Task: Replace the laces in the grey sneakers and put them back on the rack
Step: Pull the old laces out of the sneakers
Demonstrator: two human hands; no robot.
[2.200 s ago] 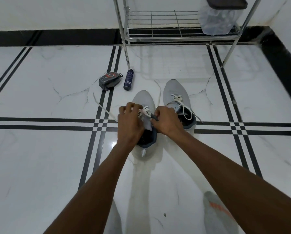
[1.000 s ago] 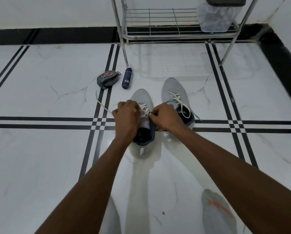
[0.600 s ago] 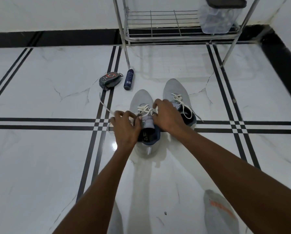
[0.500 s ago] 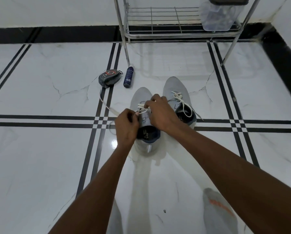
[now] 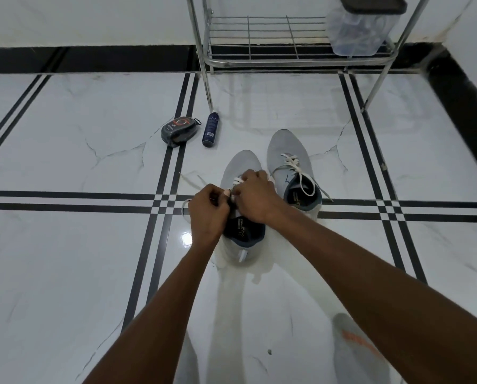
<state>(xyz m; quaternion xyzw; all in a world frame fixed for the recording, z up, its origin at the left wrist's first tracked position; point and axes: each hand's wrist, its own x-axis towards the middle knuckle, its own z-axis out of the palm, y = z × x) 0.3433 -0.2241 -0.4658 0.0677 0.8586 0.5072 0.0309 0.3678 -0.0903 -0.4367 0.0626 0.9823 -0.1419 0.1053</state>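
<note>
Leftmost, I note a dark oval pouch and a navy spray can lying on the white marble floor. Left hand, fingers curled, pinches the white lace over the near grey mesh sneaker. Right hand, knuckles up, pinches the same lace; thumbs nearly meet. Both forearms reach forward. Second grey sneaker sits just beside, laced. Chrome wire rack stands beyond, holding a clear plastic container.

Two grey sneakers, one dark pouch, one blue bottle, one rack and one clear container are counted.
</note>
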